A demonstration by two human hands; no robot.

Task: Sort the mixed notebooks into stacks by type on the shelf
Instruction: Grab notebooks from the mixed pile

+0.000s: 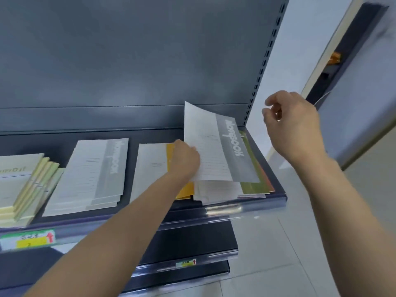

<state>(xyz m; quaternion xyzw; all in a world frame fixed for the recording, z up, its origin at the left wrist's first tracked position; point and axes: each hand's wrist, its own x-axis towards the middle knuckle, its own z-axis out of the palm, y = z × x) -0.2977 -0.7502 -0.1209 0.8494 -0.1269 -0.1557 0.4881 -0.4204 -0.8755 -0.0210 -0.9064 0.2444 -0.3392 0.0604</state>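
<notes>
My left hand (185, 158) grips the left edge of a white-and-grey notebook (216, 146) and tilts it up off the mixed pile (252, 187) at the shelf's right end. That pile shows green, orange and white covers. An orange notebook (184, 190) lies partly under my left hand, on a white notebook (150, 166). A stack of white-and-grey notebooks (92, 176) sits left of centre, and a stack of pale yellow notebooks (23, 187) lies at the far left. My right hand (293, 127) hovers above the shelf's right end with loosely curled fingers, holding nothing.
The dark shelf has a clear front rail (225, 209) with a green-and-yellow price tag (27, 240). Lower shelves (192, 243) jut out below. A slotted upright (263, 67) stands at the right rear, with a white wall and tiled floor (278, 264) beyond.
</notes>
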